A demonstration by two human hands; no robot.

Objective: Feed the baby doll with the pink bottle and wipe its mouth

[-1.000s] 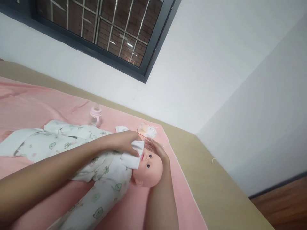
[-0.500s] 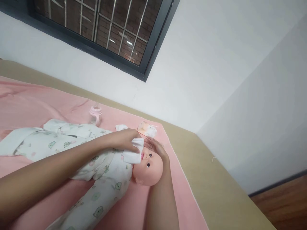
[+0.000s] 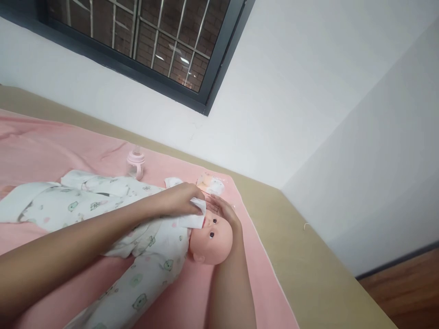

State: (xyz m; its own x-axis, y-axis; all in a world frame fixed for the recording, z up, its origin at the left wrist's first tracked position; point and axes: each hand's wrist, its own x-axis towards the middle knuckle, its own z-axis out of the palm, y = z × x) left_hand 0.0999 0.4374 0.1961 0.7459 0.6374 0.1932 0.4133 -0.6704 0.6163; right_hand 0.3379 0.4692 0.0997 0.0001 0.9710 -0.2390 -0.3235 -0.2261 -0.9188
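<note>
A baby doll (image 3: 214, 244) in a white sleepsuit (image 3: 151, 240) with green and pink prints lies on its back, its head to the right. In my left hand (image 3: 181, 199) a white tissue (image 3: 193, 220) is pinched and rests against the doll's mouth and chin. My left forearm crosses above the doll's body. My right hand (image 3: 222, 212) lies along the far side of the doll's head, fingers stretched out and apart, palm turned to the cheek. Part of that hand is hidden behind the head.
A pink blanket (image 3: 82, 146) covers much of the tan tabletop (image 3: 288, 246). A pink-topped baby bottle (image 3: 136, 165) stands beyond the doll's body. Near my hands lies a small white and orange packet (image 3: 211, 183). A white wall and a barred window (image 3: 154, 41) rise behind.
My left hand has shifted slightly away from me, and the tissue moved with it across the doll's mouth and chin. My right hand stays by the head.
</note>
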